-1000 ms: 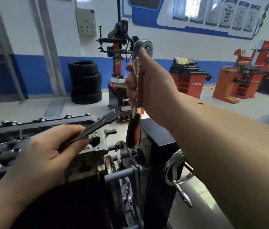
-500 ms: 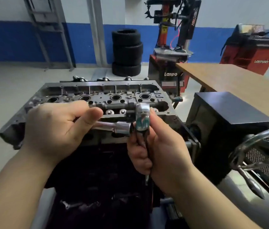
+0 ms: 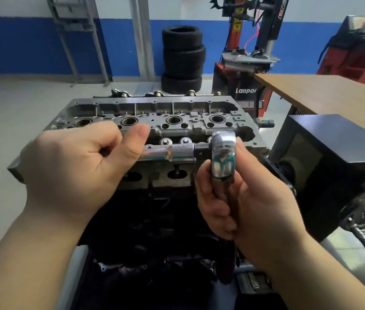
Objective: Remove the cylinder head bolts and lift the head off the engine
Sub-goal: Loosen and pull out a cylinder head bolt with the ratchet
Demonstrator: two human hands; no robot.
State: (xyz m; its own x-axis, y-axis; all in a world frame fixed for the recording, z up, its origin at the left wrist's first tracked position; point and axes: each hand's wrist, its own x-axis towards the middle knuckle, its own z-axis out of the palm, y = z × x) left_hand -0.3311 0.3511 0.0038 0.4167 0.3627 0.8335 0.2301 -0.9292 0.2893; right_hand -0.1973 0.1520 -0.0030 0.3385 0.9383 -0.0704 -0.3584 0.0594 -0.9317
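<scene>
While both hands hover above the cylinder head (image 3: pixel 154 115), left hand (image 3: pixel 78 166) grips socket extension (image 3: pixel 166 152), right hand (image 3: pixel 239 211) clasps ratchet (image 3: pixel 223 157), extension mated to ratchet drive.

near the cylinder head (image 3: pixel 159 117), the left hand (image 3: pixel 83 166) grips a chrome socket extension (image 3: pixel 166 152) joined to a ratchet (image 3: pixel 223 157) held upright in the right hand (image 3: pixel 244 204); stacked tyres (image 3: pixel 182 59) stand far behind.
</scene>
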